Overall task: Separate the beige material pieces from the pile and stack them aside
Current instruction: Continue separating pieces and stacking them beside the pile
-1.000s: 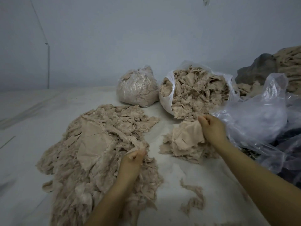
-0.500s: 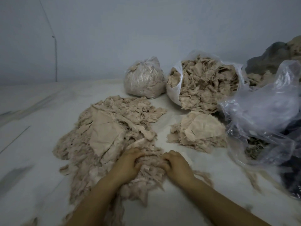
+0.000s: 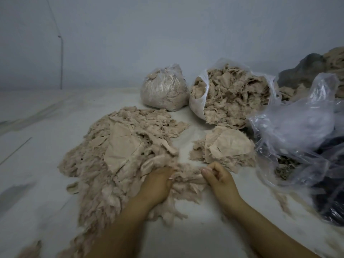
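Large loose pile of beige, ragged-edged material pieces [image 3: 119,155] spread over the white work surface [image 3: 37,138] at left centre, near edge smeared by motion blur. Left hand [image 3: 156,185] sunk into the pile's near right edge, fingers curled down into the scraps; fingertips buried, so exact hold hard to make out, though clearly gripping beige material. Right hand [image 3: 217,176] just beside it, fingers curled and thumb pressed in, pinching the end of a twisted strand of beige scraps [image 3: 188,178] stretched between both hands. Both forearms cut off by the bottom edge.

Small flat stack of beige pieces [image 3: 225,146] set apart to the right of the pile, just beyond the right hand, not touching it; one broad, smooth piece on top.

Further back, open white plastic bag heaped with beige scraps [image 3: 232,97], tipped toward the viewer, lower side hidden behind the stack. Left of it, closed clear plastic bag stuffed with beige material [image 3: 163,90], contents dulled by the film.

At right, crumpled translucent plastic sheeting [image 3: 297,131], something dark beneath it, too blurred to identify. Behind, a grey mass and tan bundle [image 3: 316,66], cut off by the right edge. Pale bare wall [image 3: 167,34] across the background, thin cord [image 3: 61,60] hanging at left.
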